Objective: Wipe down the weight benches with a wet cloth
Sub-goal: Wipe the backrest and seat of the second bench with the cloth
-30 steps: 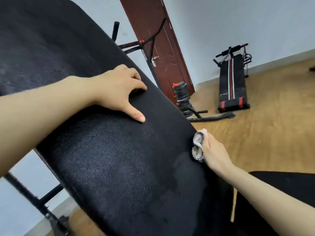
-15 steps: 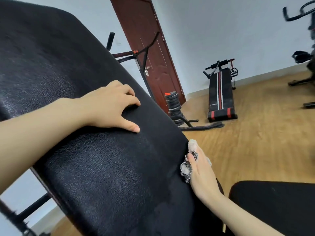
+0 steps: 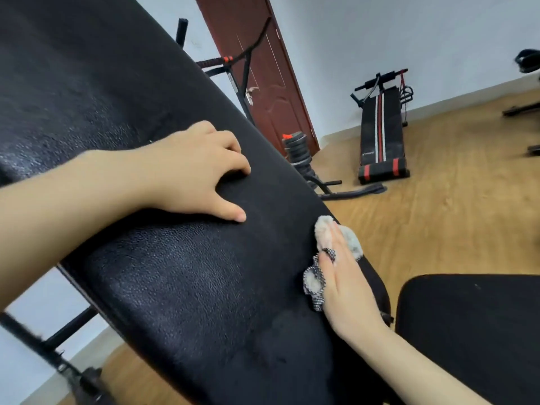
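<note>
A small home gym room. Beside the brown door [image 3: 263, 68] stands a stack of weight plates [image 3: 296, 150]. A striped sit-up bench [image 3: 381, 133] lies on wood floor [image 3: 453, 214] right of that door.

The inclined black bench pad [image 3: 175, 287] carries the left hand [image 3: 195, 171], resting on its upper face with fingers bent, and the cloth [image 3: 314, 283], pressed against its right edge by the flat right hand [image 3: 347, 287].

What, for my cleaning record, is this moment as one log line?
step: wiping | right hand: presses cloth on bench edge | left hand: rests on bench | sit-up bench: on floor
</note>
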